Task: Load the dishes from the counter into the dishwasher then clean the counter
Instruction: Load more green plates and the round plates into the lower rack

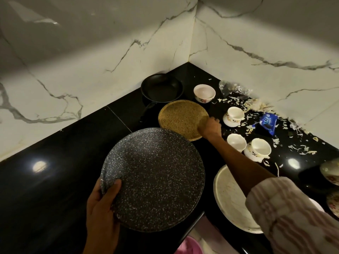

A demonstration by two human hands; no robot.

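My left hand [102, 204] grips the near-left rim of a large dark speckled plate [156, 180], held above the black counter [55, 171]. My right hand [210, 128] reaches forward and grips the right rim of a round golden-brown plate [180, 119] lying on the counter. A big white plate [231, 202] lies under my right forearm. White cups [236, 143] and cups on saucers [259, 149] [234, 116] stand to the right. A white floral bowl [204, 92] and a black frying pan [161, 88] sit near the corner.
Marble walls meet at the corner behind the counter. Torn white scraps [297, 149], a crumpled clear wrapper [233, 88] and a blue Oreo packet [268, 123] litter the right side. Floral bowls [332, 173] stand at the right edge. A pink thing [187, 246] shows below the counter edge.
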